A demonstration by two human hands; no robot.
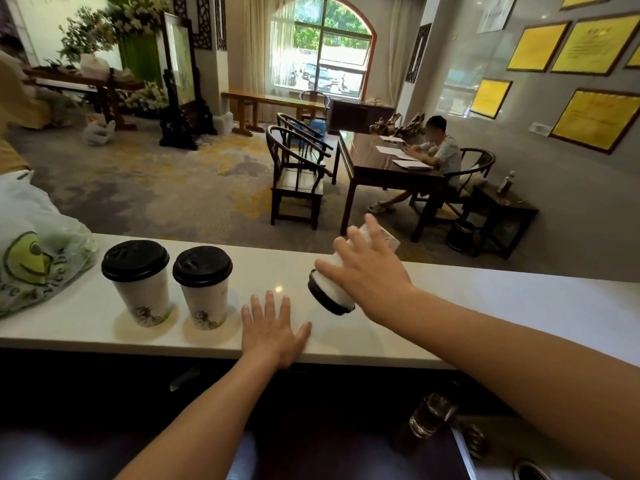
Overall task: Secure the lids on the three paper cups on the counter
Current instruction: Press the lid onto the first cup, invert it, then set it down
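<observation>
Two white paper cups stand upright on the white counter (pixel 485 299), each with a black lid: the left cup (pixel 138 282) and the middle cup (pixel 204 289) side by side. My right hand (pixel 367 271) grips a third paper cup (pixel 334 289), tilted steeply with its black-lidded end pointing down and toward me, held just above the counter. My left hand (pixel 273 327) lies flat on the counter's near edge, fingers spread, empty, between the middle cup and the tilted one.
A crumpled plastic bag (pixel 38 258) with green print sits at the counter's left end. Below the counter at lower right stands a glass bottle (pixel 429 417). Beyond the counter are wooden chairs (pixel 298 174), a desk and a seated person.
</observation>
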